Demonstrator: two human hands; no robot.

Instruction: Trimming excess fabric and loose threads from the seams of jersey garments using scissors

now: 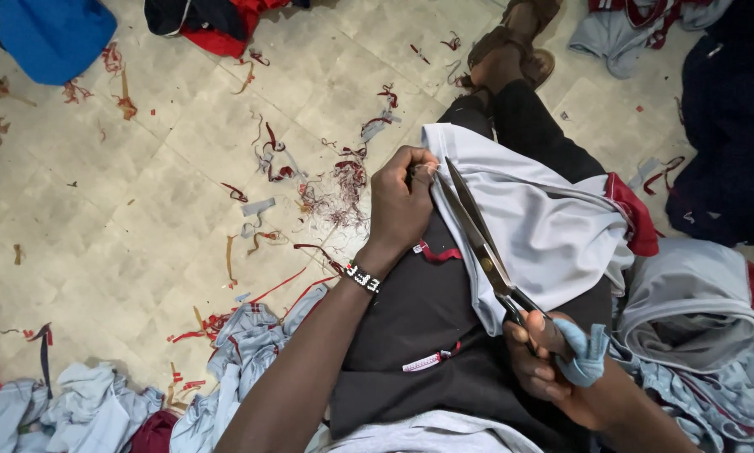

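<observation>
Off to the left, red thread scraps [343, 180] litter the tiled floor [142, 210]. Now the left hand [402, 201], fingers curled shut, pinches the edge of the white garment [545, 226] draped over the lap. Just right of that pinch lie the scissors [477, 235], long axis slanting from tip near the fingers down to the handles. There the right hand [549, 361] grips the loops, a blue rag [585, 352] wrapped in; blades nearly together.
</observation>
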